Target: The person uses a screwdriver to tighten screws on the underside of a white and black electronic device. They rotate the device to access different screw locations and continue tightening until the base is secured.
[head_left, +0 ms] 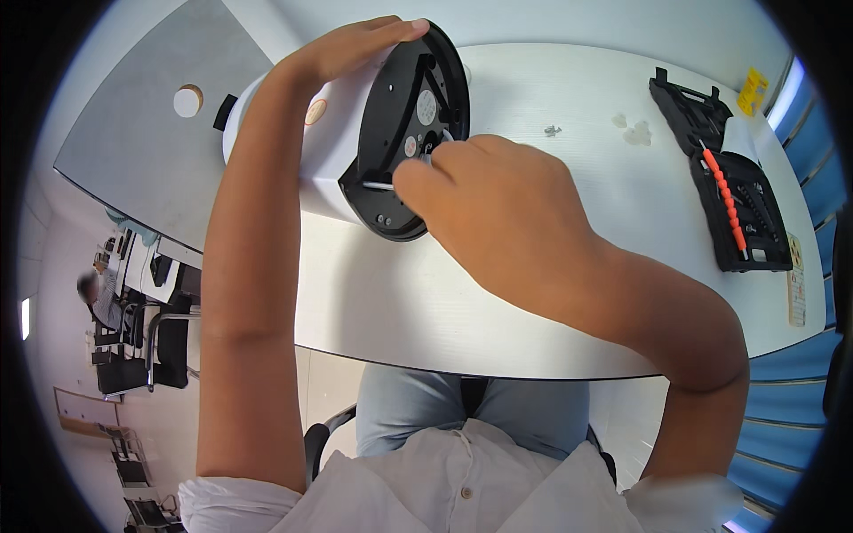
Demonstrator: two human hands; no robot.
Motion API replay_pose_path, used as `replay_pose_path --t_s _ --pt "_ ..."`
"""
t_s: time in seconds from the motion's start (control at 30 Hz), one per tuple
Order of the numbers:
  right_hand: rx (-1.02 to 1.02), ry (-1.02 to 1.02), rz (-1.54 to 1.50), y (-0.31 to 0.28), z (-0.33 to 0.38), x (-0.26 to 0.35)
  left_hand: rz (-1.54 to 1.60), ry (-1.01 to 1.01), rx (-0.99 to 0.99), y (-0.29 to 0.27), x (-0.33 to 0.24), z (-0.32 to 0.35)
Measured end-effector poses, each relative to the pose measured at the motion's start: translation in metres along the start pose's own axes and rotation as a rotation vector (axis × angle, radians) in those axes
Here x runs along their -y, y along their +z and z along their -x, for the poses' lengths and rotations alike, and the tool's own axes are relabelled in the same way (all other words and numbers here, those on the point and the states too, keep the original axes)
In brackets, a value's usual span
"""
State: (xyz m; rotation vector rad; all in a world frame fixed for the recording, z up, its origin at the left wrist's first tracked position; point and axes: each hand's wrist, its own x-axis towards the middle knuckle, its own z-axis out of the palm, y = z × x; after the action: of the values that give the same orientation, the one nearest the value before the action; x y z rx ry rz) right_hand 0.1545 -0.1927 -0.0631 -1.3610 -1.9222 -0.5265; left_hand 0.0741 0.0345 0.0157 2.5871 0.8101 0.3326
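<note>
A white household appliance point(333, 169) with a rounded body lies on its side on the table, its black base point(391, 98) turned toward the right. My left hand point(360, 44) reaches over the top of it and grips the upper rim of the base. In front of the base, my right hand point(498, 195) is closed round a tool with a thin metal shaft point(378, 186); its shaft sticks out to the left of the fingers. The rest of this tool and the spot it touches are hidden by the hand.
Small screws point(553, 131) and clear plastic bits point(635, 132) lie on the white table point(533, 311). An opened black tool case point(755, 213) at right holds an orange flexible shaft point(725, 200). Beside it are a remote control point(796, 280) and a yellow packet point(753, 91).
</note>
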Motion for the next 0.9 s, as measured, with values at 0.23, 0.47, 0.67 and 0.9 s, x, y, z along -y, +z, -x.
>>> replay_pose_path --t_s 0.23,0.47,0.67,0.9 --pt "0.446 0.682 -0.852 -0.023 -0.023 -0.012 0.012 -0.007 -0.032 0.0 0.001 0.007" --pt "0.539 0.607 -0.507 -0.027 -0.03 -0.014 0.021 -0.027 -0.028 0.001 0.004 0.003" --pt "0.748 0.79 -0.801 -0.033 -0.031 -0.019 -0.026 -0.06 -0.006 -0.001 0.005 -0.001" --pt "0.731 0.66 -0.804 -0.025 -0.021 -0.017 -0.053 -0.03 -0.009 -0.001 0.005 0.002"
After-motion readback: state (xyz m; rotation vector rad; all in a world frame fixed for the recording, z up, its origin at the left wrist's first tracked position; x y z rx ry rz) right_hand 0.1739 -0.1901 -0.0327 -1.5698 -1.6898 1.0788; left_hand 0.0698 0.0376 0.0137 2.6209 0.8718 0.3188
